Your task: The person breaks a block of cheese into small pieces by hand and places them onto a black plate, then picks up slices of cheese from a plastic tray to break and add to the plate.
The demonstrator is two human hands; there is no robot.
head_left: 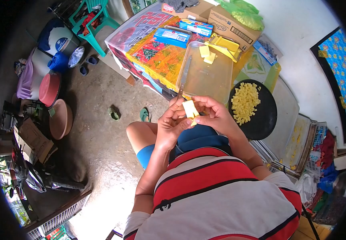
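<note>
Just over the lap, both hands hold a pale yellow block of cheese [190, 109] between them. My left hand [170, 125] is closed on its left side, thumb at the lower end. My right hand [216, 115] grips it from the right, with thumb and fingers at its edge. Beyond the fingers is a clear plastic tray [211, 86], with flat cheese pieces [207, 54] at its far end. A knife [185, 74] lies along the tray's left side, its handle close to my left hand. Whether a wrapper still covers part of the block is hard to make out.
Right of my hands, a black round pan [267, 114] holds many cheese cubes [245, 103]. Blue boxes [173, 37], yellow wrappers [225, 46] and a cardboard carton [233, 27] stand on the cloth-covered table [149, 56]. Basins [61, 119] and a green chair [97, 28] are to the left.
</note>
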